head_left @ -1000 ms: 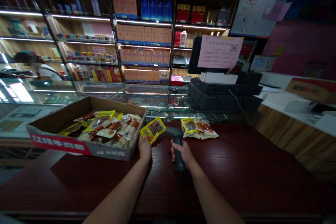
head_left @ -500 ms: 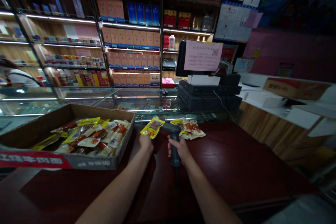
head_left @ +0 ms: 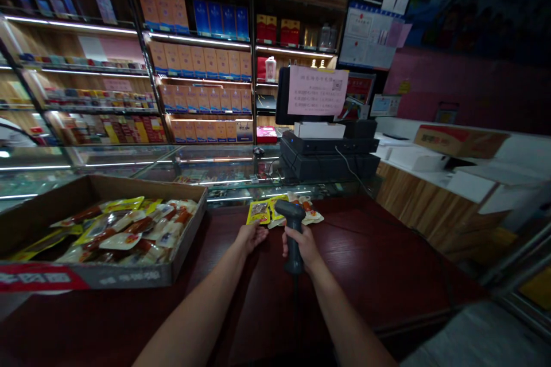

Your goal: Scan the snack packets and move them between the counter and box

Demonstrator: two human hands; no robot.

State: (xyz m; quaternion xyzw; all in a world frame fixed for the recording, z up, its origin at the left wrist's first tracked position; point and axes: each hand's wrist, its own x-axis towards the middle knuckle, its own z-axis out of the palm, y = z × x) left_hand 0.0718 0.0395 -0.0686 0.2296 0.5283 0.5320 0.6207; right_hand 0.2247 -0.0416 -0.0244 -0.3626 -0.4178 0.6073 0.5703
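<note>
Two bare forearms reach over a dark red wooden counter [head_left: 365,264]. The right hand [head_left: 306,243] wraps around the handle of a grey barcode scanner [head_left: 295,258]. The left hand [head_left: 251,234], empty, has its fingers loosely spread, just below a yellow snack packet [head_left: 259,213] lying beside more snack packets [head_left: 312,213]. At left, an open carton [head_left: 131,276] holds packaged sausages [head_left: 124,240]. Beyond stand a monitor [head_left: 283,94] with a pink notice [head_left: 316,93] and lit shelves of boxes [head_left: 202,62].

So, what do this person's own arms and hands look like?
No machine parts here: the left hand and right hand are bare, with no gloves or visible rings. The left forearm and right forearm show no sleeves, watch or bracelet.
</note>
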